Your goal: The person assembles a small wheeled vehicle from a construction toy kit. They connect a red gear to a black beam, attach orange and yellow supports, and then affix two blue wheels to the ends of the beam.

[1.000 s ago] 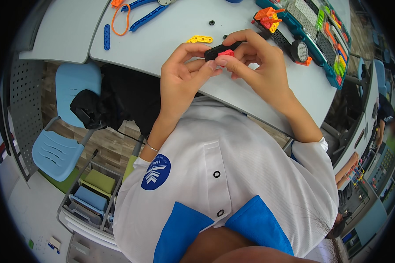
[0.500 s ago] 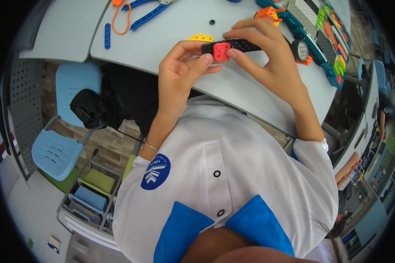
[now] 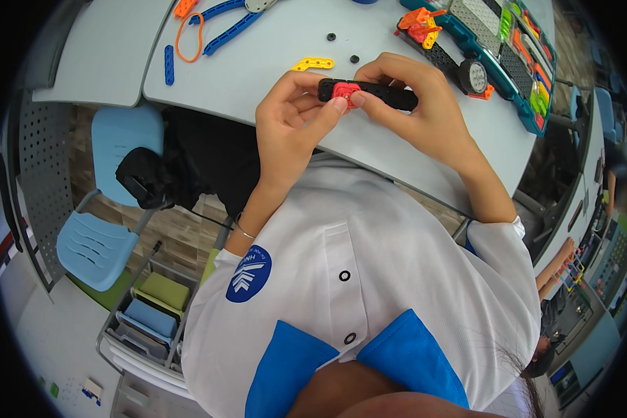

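Note:
Between both hands, just above the near edge of the table, I hold a long black toy construction beam (image 3: 390, 95) with a red connector piece (image 3: 344, 91) on its left part. My left hand (image 3: 290, 122) is closed on the left end, thumb against the red piece. My right hand (image 3: 419, 104) grips from the other side, its thumb also pressing the red piece and its fingers behind the beam. A yellow angled beam (image 3: 313, 64) lies on the table just beyond my left fingers. Two small black round parts (image 3: 354, 59) sit farther off.
At the right, a teal parts case (image 3: 494, 90) holds many coloured pieces. Beside it stands a built assembly with a wheel (image 3: 473, 76) and orange parts (image 3: 421, 21). Blue-handled pliers (image 3: 233, 31), an orange rubber band (image 3: 189, 39) and a blue beam (image 3: 169, 65) lie at the left.
The beam and both hands have shifted slightly nearer me. My right fingers have curled down behind the beam, and its thumb has moved onto the red piece. A second black round part now shows.

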The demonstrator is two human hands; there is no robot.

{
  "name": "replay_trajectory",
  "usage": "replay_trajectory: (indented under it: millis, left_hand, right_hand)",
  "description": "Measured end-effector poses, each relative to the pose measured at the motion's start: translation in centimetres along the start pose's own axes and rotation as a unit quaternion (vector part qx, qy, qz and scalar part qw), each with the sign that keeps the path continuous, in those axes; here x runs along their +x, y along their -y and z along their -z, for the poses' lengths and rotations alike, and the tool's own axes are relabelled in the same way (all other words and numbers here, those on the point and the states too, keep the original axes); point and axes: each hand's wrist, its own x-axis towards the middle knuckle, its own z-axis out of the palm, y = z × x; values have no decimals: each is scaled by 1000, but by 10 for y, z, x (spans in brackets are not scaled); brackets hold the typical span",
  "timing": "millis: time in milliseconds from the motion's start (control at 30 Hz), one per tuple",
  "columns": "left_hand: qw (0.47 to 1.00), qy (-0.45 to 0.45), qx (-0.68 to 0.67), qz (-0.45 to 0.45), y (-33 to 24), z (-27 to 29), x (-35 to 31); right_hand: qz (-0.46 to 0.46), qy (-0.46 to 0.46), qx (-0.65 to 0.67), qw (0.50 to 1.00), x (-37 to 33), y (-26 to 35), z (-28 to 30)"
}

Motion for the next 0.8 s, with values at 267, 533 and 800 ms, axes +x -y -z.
replay_trajectory:
  millis: [267, 533, 800]
  left_hand:
    - [998, -3, -52, 43, -19, -12, 7]
    - [988, 122, 99, 1, -44, -32, 47]
    - [876, 205, 386, -201, -24, -43, 123]
  right_hand:
    - [104, 9, -134, 985, -11, 17, 23]
    - [95, -43, -175, 979, -28, -4, 71]
    - [7, -85, -66, 994, -14, -42, 111]
